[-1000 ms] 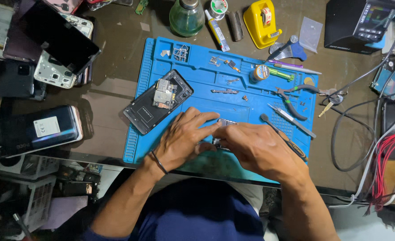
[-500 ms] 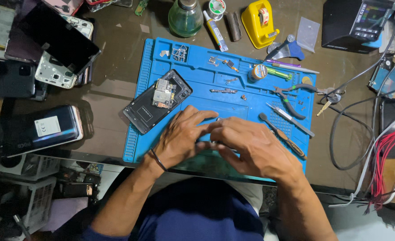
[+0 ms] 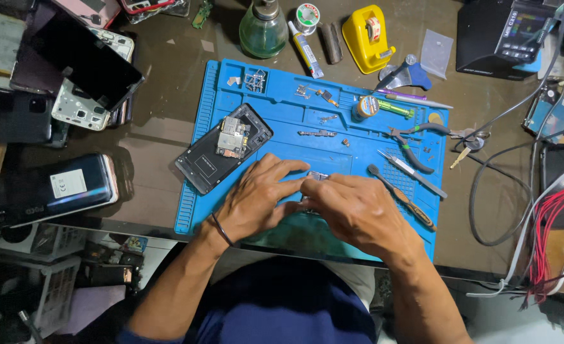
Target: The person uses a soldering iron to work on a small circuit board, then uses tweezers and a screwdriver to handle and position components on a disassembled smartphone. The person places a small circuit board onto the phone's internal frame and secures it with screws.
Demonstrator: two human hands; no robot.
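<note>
Both my hands meet at the near middle of a blue work mat (image 3: 282, 114). My left hand (image 3: 256, 200) and my right hand (image 3: 355, 213) pinch a small metal part (image 3: 318, 176) between their fingertips; most of it is hidden by the fingers. An opened phone body (image 3: 223, 148) with a bare circuit board lies on the mat just left of my left hand. A screwdriver with a brown handle (image 3: 402, 197) and tweezers (image 3: 412, 173) lie on the mat right of my right hand.
Pliers (image 3: 409, 141), small screws and parts lie on the mat's far half. Several phones and a dark screen (image 3: 81, 57) are stacked at left. A green bottle (image 3: 263, 28), yellow tape dispenser (image 3: 366, 38), black device (image 3: 508, 35) and cables (image 3: 543, 236) stand at back and right.
Both hands stay together at the mat's near middle with only small finger shifts. The camera view has drifted slightly.
</note>
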